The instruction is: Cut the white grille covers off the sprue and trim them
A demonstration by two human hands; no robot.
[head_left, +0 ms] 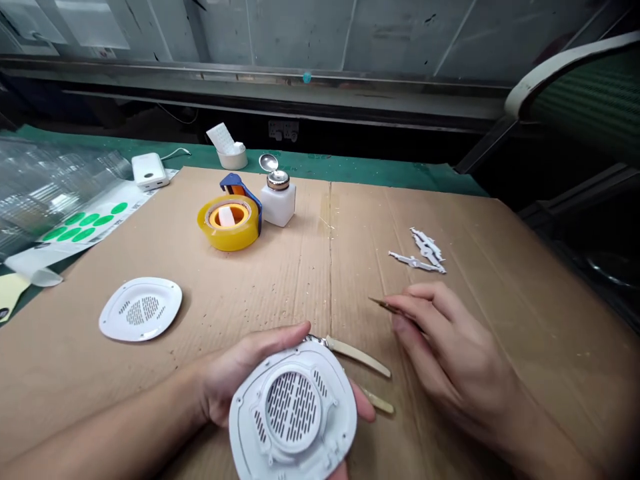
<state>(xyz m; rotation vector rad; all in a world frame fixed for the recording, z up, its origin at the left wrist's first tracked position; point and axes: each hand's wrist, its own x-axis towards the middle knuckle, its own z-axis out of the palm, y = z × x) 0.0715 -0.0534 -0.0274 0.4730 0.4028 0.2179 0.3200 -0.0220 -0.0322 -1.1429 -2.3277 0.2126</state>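
My left hand (250, 363) is closed round a white plastic speaker cover (293, 407), its ribbed inner side with a round slotted grille turned up. Behind the cover, cutting pliers with cream handles (360, 355) show in part; whether they lie on the cardboard or touch my hand I cannot tell. My right hand (453, 347) pinches a thin, pointed, dark metal tool (384, 305), its tip directed left and apart from the cover. A second white cover (141, 309) lies on the cardboard at left. Beyond my right hand lie several thin white plastic pieces (423, 253).
A cardboard sheet (280, 300) covers the green table (400, 175). Toward the back stand yellow tape (231, 230) with a blue dispenser, a white pump bottle (279, 202), a small white tub (233, 157) and a white device (149, 171). Clear plastic (55, 187) lies far left; a chair (565, 73) is at right.
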